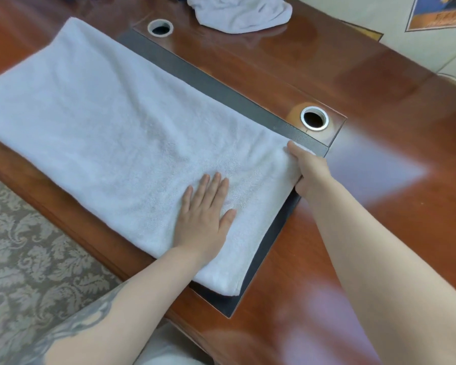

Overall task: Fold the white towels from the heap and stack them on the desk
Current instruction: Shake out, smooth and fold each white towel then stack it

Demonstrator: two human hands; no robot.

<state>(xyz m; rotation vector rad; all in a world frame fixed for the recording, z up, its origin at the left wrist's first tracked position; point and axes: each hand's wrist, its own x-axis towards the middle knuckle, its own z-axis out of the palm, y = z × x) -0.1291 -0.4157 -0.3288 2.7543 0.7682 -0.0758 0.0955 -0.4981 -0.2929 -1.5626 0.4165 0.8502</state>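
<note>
A long white towel point(111, 122), folded lengthwise, lies flat across the glossy wooden desk point(379, 206) and covers most of a dark desk pad point(269, 248). My left hand point(208, 212) presses flat on the towel near its right end, fingers straight. At the towel's far right corner my right hand point(308, 167) grips the edge, with the thumb on top and the fingers tucked under the cloth. A heap of crumpled white towels point(242, 11) sits at the back of the desk.
Two round cable holes point(160, 27) point(314, 118) are set in the desk behind the pad. Patterned carpet point(24, 246) lies below the desk's front edge at the left. A wall with a poster point(440, 11) is at the top right.
</note>
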